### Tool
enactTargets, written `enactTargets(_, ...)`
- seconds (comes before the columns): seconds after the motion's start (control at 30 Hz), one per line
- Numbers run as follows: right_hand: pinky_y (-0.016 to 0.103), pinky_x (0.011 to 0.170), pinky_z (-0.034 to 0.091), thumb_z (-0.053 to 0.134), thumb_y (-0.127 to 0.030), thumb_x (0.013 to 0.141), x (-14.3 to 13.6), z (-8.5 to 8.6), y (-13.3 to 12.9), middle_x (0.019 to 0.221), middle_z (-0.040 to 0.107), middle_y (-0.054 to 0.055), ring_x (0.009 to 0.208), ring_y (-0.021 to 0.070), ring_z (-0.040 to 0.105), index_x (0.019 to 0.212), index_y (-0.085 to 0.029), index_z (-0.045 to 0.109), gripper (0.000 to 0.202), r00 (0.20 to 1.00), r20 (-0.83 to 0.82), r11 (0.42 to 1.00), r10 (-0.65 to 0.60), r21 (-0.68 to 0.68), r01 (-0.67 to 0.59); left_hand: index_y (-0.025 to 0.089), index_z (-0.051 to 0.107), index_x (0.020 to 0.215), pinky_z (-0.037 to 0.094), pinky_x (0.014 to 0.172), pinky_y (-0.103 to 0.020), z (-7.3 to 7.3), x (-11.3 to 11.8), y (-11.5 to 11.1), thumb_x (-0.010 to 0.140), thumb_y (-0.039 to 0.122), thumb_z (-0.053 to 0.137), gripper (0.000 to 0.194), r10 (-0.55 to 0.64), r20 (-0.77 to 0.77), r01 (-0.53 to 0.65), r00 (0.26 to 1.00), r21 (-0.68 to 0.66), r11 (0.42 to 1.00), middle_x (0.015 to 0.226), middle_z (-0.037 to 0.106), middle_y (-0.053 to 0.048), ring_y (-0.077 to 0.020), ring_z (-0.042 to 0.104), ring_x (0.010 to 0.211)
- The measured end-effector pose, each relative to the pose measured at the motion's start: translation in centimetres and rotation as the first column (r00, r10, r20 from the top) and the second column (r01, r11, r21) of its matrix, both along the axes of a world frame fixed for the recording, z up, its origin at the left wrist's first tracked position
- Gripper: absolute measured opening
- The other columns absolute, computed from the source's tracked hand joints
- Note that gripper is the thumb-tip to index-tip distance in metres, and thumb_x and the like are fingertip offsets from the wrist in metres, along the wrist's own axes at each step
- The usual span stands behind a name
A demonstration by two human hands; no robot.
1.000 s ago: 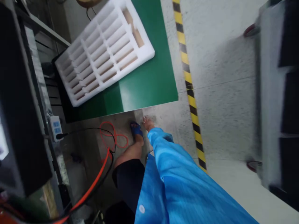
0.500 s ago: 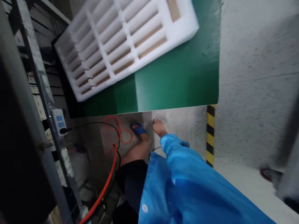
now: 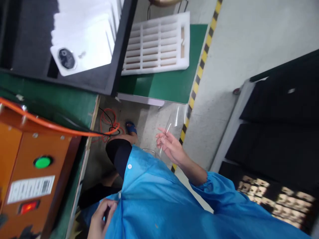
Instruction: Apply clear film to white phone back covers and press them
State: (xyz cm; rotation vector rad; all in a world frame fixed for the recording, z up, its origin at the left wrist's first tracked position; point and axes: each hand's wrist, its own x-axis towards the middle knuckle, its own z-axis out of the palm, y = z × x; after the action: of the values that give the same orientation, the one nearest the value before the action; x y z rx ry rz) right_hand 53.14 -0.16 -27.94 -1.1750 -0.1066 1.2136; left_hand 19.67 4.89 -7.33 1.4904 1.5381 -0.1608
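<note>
My right hand (image 3: 171,146) is raised over the floor, its thumb and fingers closed on a thin clear sheet (image 3: 177,116). The sheet is see-through, with bright streaks along its edges. Low in the picture my left hand (image 3: 102,217) is curled against the front of the blue coat (image 3: 154,196). Whatever its fingers pinch, if anything, is hidden. To the upper left, white phone-back-shaped panels (image 3: 84,36) lie overlapped in a black tray (image 3: 112,76); the nearest has a dark round camera area.
An orange machine (image 3: 62,156) with a green button stands at left on a green bench (image 3: 45,89). A white slotted foam rack (image 3: 183,63) sits on a green table (image 3: 174,86). A dark-shelved rack (image 3: 269,142) is at right. An orange hose (image 3: 50,124) crosses the left side.
The view has swung and moved back from the green table, bringing the machine, black tray and right-hand rack into view. My left hand now shows, and the clear sheet is visible in my right hand.
</note>
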Motion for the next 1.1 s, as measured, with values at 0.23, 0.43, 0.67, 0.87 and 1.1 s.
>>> enactTargets(0.23,0.038,0.076,0.069,0.068,-0.07,0.097,-4.5,12.2,-2.4,0.097,0.082,0.008,0.074,0.0209,0.08,0.114,-0.021,0.072,0.052,0.893,0.421,0.985,0.162,-0.012,-0.173,0.025,0.082,0.091,0.059,0.079,-0.031,1.6,-1.1,-3.7,0.101,0.053,0.066,0.033,-0.176,0.29,0.123,0.941,0.195,0.973,0.092,0.077,-0.008,-0.0242,0.074,0.089)
enactTargets(0.43,0.034,0.081,0.069,0.061,-0.035,0.108,-14.3,19.8,-5.1,0.1,0.086,0.007,0.092,0.0222,0.084,0.111,-0.022,0.078,0.021,0.434,0.884,0.867,0.176,0.07,-0.493,0.029,0.044,0.164,0.052,0.063,-0.024,3.0,-3.9,-8.6,0.087,0.05,0.085,0.09,0.086,0.693,-0.186,0.715,0.07,0.98,0.106,0.07,-0.005,-0.0125,0.061,0.071)
enactTargets(0.67,0.033,0.086,0.066,0.062,-0.007,0.101,-25.1,22.7,-4.5,0.121,0.083,0.006,0.106,0.0204,0.083,0.128,-0.023,0.073,0.034,0.028,0.853,0.471,-0.52,0.314,-0.824,0.019,0.078,0.083,0.053,0.077,-0.03,3.5,-14.0,-14.2,0.087,0.059,0.083,0.04,0.192,0.794,-0.565,0.577,0.218,0.796,0.093,0.062,-0.006,-0.0181,0.061,0.086)
enactTargets(0.87,0.038,0.091,0.061,0.069,-0.015,0.101,-31.8,22.4,-2.3,0.115,0.085,0.002,0.101,0.0219,0.083,0.107,-0.029,0.075,0.016,0.017,0.908,0.396,-0.419,0.2,-0.896,0.019,0.074,0.084,0.056,0.08,-0.031,4.5,-21.5,-21.7,0.1,0.055,0.07,0.039,0.443,0.694,-0.796,0.567,0.323,0.513,0.086,0.075,-0.006,-0.0182,0.068,0.08)
enactTargets(1.1,0.035,0.081,0.057,0.07,-0.009,0.099,-40.4,20.5,-3.0,0.105,0.086,0.002,0.089,0.0186,0.082,0.108,-0.027,0.072,0.02,0.134,0.916,0.042,-0.379,0.162,-0.986,0.019,0.073,0.115,0.058,0.077,-0.029,-0.8,-29.5,-31.7,0.108,0.052,0.053,0.039,0.83,0.402,-0.885,0.387,0.414,0.213,0.092,0.075,-0.005,-0.0171,0.068,0.079)
